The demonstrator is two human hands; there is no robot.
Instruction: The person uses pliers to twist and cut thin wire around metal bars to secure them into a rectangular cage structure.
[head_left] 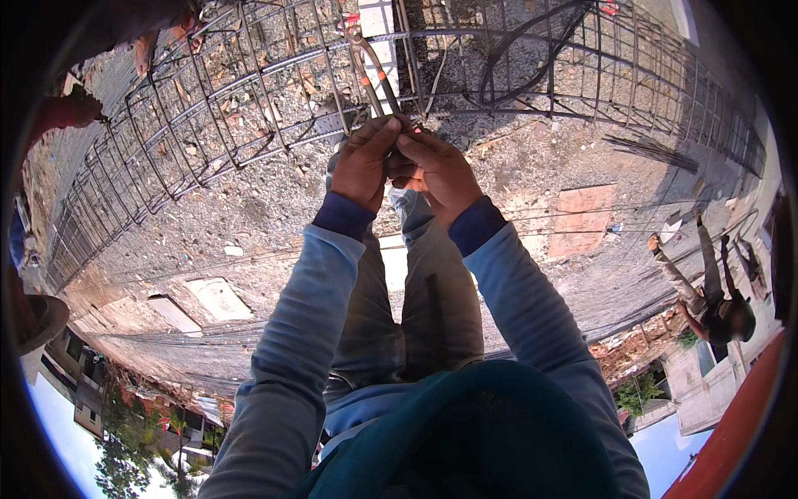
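A pair of long-handled pincers (391,91) with orange bands on its handles points away from me, its jaws beside a bar of the long steel rebar cage (391,37). My left hand (366,162) is closed around the handle ends, thumb on top. Against it, my right hand (440,170) is closed at the same spot, its fingertips touching the left. The handle ends are hidden under my fingers, so I cannot tell which hand grips which handle.
Gravelly ground lies under the cage, with a reddish board (582,218) at right and pale boards (218,299) at left. Dark looped bars (490,79) lie across the cage. One person (731,320) is at far right; another person's hand (83,108) and feet (145,54) show at left.
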